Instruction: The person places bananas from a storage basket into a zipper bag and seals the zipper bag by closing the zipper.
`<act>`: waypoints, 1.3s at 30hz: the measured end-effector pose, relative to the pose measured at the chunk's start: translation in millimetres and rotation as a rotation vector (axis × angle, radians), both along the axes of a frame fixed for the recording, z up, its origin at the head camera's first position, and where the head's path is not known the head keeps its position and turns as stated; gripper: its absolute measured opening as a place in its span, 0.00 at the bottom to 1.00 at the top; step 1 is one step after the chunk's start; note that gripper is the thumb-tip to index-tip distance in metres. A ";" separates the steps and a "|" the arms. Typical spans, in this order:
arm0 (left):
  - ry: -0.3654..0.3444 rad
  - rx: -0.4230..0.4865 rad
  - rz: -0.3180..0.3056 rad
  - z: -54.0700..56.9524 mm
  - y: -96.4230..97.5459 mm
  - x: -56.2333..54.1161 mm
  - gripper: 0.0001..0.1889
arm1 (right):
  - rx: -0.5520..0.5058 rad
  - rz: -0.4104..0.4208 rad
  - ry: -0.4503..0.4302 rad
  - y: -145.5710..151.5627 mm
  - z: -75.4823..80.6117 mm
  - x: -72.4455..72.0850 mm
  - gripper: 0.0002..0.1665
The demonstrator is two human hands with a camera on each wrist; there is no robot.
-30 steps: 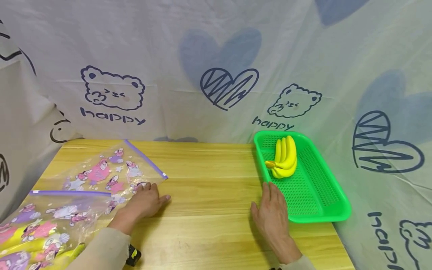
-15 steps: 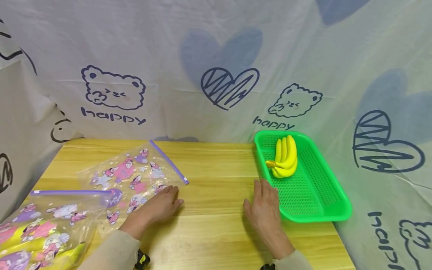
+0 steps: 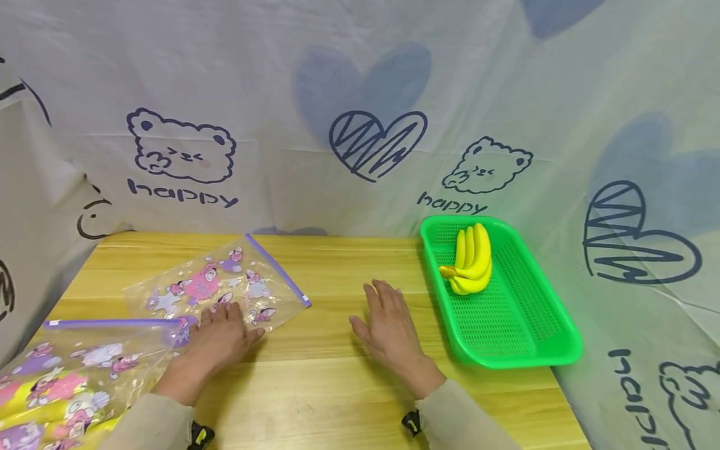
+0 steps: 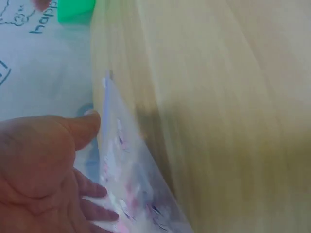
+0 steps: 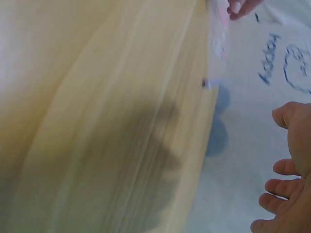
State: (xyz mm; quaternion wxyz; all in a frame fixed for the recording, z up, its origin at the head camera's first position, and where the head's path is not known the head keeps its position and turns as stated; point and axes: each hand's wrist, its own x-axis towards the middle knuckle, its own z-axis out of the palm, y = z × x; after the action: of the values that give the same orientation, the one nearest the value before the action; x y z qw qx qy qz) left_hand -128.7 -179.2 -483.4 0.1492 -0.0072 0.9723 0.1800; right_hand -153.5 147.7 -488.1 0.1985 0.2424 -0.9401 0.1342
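Observation:
A clear zip bag [image 3: 239,275] with pink and purple cartoon prints and a purple zip strip lies flat at the left of the table. My left hand [image 3: 216,340] is over its near part, fingers relaxed; whether they touch the plastic I cannot tell. In the left wrist view the bag [image 4: 131,189] shows beyond the fingers. Holding nothing, my right hand [image 3: 394,334] hovers over the table between bag and basket, fingers loosely extended. A bunch of bananas [image 3: 475,265] lies in the far left part of a green plastic basket [image 3: 520,359].
At the near left, a second printed zip bag [image 3: 107,356] with yellow bananas inside partly overlaps the flat bag. Behind the wooden table [image 3: 349,269] hangs a white cloth [image 3: 270,62] printed with bears and hearts. The basket stands along the table's right edge.
The flat bag first slid right, then stayed there as my left hand moved back left over it. My right hand has left the basket's side and moved left.

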 end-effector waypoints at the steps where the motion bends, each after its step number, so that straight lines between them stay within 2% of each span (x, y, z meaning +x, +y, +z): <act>1: -0.039 -0.002 0.027 -1.1 -1.9 0.8 0.50 | 0.015 0.014 -0.021 -7.9 -0.3 -2.1 0.38; 5: -0.150 -0.015 0.092 -6.8 -1.8 3.7 0.54 | 0.082 0.043 -0.104 -34.8 -4.0 -7.3 0.39; 8: -0.171 -0.010 0.076 -9.1 5.5 6.2 0.53 | 0.119 0.050 -0.154 -48.6 -8.7 -8.6 0.39; 11: -0.141 0.014 0.016 -6.8 16.4 8.3 0.47 | 0.137 0.056 -0.197 -58.7 -13.2 -8.4 0.38; 15: -0.060 0.052 -0.095 -5.6 34.1 11.1 0.39 | 0.134 0.084 -0.243 -68.1 -17.9 -5.0 0.36; 19: 0.016 0.080 -0.175 -7.7 51.3 15.6 0.35 | 0.144 0.099 -0.302 -72.8 -22.2 -0.3 0.35; 23: 0.053 0.133 -0.241 -8.8 60.9 19.6 0.33 | 0.171 0.057 -0.430 -71.5 -24.5 4.5 0.38; 27: 0.060 0.183 -0.302 -9.5 63.2 21.1 0.32 | 0.172 -0.002 -0.536 -64.4 -29.1 7.9 0.42; 29: 0.065 0.179 -0.308 -9.5 62.4 21.3 0.32 | 0.173 -0.020 -0.569 -59.7 -31.7 9.1 0.44; 33: 0.085 0.134 -0.280 -9.9 55.7 20.9 0.34 | 0.179 -0.025 -0.604 -48.5 -33.9 11.1 0.44; 36: 0.093 0.100 -0.259 -12.2 46.7 20.5 0.39 | 0.185 0.003 -0.624 -39.6 -33.4 12.3 0.45; 39: 0.087 0.091 -0.267 -13.8 38.8 19.3 0.45 | 0.196 0.059 -0.645 -31.1 -29.1 11.5 0.45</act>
State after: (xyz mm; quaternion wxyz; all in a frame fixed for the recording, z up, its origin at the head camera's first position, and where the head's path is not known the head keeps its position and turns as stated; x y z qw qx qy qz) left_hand -109.4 -140.4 -497.2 0.1294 0.1366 0.9611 0.2024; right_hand -142.0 116.6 -517.2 -0.1375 0.2323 -0.9556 0.1185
